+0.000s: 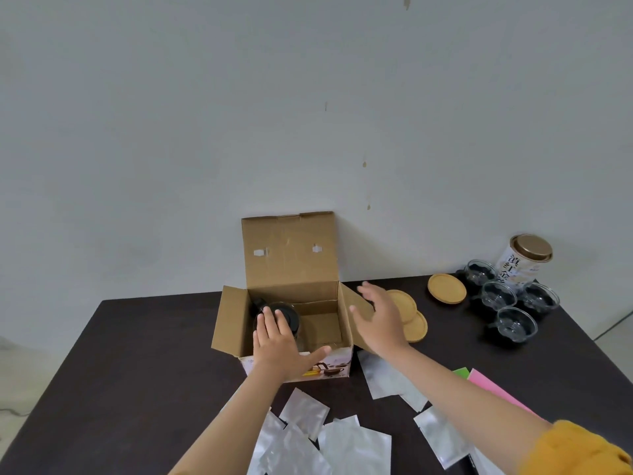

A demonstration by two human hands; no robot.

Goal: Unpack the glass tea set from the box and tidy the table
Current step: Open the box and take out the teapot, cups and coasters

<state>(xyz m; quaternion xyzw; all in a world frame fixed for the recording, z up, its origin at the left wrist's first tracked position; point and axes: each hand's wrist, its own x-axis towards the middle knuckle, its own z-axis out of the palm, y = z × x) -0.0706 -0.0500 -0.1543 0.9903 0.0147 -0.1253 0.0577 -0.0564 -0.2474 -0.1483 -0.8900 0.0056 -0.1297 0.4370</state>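
teapot (275, 315) in box (291, 337) | cups (507, 296) far right | pouches (325, 440) before box

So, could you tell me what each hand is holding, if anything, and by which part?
The left hand rests on the black lid of the teapot inside the box; a closed grip cannot be told. The right hand is open, holding nothing.

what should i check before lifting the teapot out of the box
1. Box lid and flaps open: ok.
2. Left hand on the teapot: ok, fingers rest on its dark lid; firm grip: cannot tell.
3. Right hand free to steady the box: ok, open, beside the right flap.
4. Landing spot on the table: ok, bare at left.
5. Cups and coasters out of the way: ok, far right.
6. Plastic bags cleared: not ok, scattered in front.
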